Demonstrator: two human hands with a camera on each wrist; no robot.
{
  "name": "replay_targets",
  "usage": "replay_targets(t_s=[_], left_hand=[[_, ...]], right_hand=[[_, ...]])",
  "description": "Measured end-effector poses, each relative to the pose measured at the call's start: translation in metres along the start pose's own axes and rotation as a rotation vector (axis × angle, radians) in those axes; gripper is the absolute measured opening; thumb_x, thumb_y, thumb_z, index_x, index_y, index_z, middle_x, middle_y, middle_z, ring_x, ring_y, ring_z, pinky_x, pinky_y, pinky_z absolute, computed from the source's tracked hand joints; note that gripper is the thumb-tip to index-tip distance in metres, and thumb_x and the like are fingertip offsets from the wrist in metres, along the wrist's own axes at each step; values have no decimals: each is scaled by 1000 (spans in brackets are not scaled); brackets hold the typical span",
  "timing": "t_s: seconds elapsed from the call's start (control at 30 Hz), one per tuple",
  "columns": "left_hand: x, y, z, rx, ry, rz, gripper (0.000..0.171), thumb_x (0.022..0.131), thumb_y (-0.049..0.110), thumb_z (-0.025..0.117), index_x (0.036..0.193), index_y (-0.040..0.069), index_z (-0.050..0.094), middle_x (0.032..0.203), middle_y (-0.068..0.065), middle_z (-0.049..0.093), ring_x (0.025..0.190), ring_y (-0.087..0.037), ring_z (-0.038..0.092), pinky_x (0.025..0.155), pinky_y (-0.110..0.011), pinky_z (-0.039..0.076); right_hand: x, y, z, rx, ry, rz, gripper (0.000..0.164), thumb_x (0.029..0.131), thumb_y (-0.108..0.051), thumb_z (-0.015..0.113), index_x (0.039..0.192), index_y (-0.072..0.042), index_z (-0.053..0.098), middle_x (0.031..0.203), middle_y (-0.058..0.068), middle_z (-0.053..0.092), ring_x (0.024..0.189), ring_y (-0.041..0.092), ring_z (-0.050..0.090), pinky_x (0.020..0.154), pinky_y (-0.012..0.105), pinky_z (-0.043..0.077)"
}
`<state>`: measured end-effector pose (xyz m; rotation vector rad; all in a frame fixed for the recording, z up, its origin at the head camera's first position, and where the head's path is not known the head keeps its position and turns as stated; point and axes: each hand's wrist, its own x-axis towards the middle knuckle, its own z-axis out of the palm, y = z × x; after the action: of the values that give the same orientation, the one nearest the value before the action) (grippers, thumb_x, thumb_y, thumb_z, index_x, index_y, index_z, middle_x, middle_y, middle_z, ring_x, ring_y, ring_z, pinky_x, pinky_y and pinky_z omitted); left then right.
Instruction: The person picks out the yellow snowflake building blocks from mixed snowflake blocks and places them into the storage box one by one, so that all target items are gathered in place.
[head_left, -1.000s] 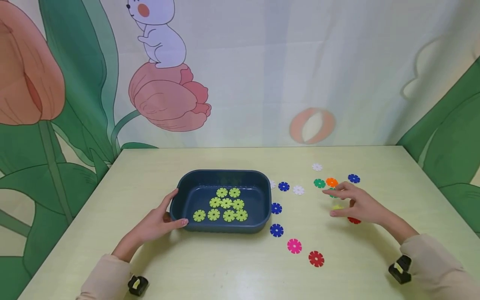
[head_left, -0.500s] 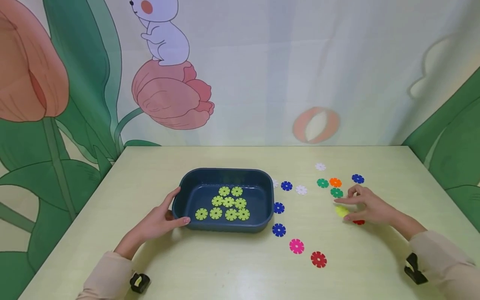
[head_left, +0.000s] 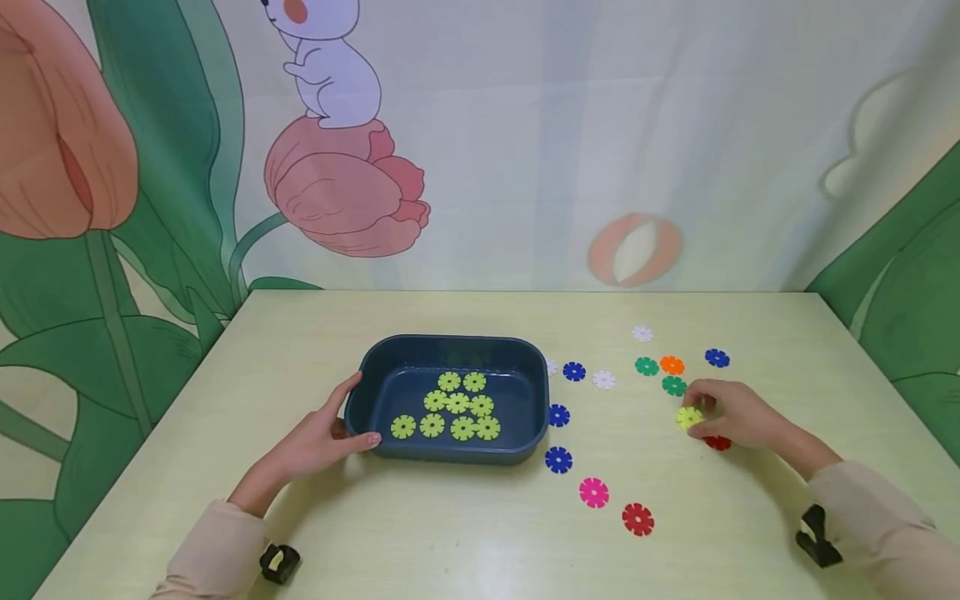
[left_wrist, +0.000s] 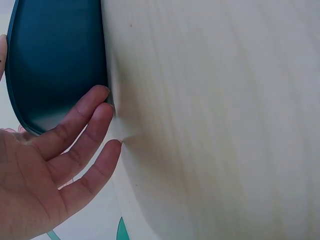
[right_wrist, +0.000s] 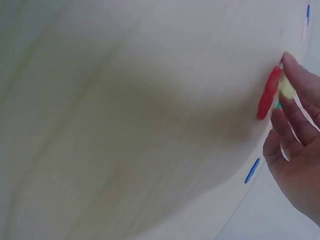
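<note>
My left hand [head_left: 318, 446] holds the left end of a dark blue rectangular dish [head_left: 536, 454], thumb on the near corner and fingers against the side. Inside the dish lie several yellow-green snowflake discs [head_left: 457, 403], flat and notched round the edge. At the right of the table my right hand [head_left: 731, 415] pinches a yellow snowflake disc [head_left: 689, 418] between thumb and index finger. In the right wrist view this yellow disc [right_wrist: 287, 89] is partly covered by the fingers. A red snowflake disc [head_left: 717, 443] lies just under that hand, partly hidden by it.
Other snowflake discs lie scattered between dish and right hand: a green disc [head_left: 674, 386], an orange disc [head_left: 672, 365], a blue disc [head_left: 558, 460], a pink disc [head_left: 594, 492], a white disc [head_left: 603, 380] and more. A printed curtain [head_left: 480, 167] hangs behind the table's back edge.
My right hand has come down over the yellow disc, and its thumb and index finger have closed on it. The left hand keeps its hold on the dish. The head view has shifted slightly.
</note>
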<state>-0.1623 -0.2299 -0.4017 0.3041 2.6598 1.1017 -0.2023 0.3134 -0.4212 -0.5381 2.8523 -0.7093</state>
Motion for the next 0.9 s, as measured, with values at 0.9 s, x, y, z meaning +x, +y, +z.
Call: replay_targets(t_s=[0.9], left_hand=[[-1, 1, 0, 5, 7, -6, 94, 80, 38, 68, 146, 10, 8, 99, -18, 62, 76, -18, 58, 65, -32, 42]], right_hand=[[55, -117, 6, 384, 20, -167, 14, 83, -2, 64, 97, -1, 63, 82, 7, 62, 68, 23, 62, 63, 36, 50]])
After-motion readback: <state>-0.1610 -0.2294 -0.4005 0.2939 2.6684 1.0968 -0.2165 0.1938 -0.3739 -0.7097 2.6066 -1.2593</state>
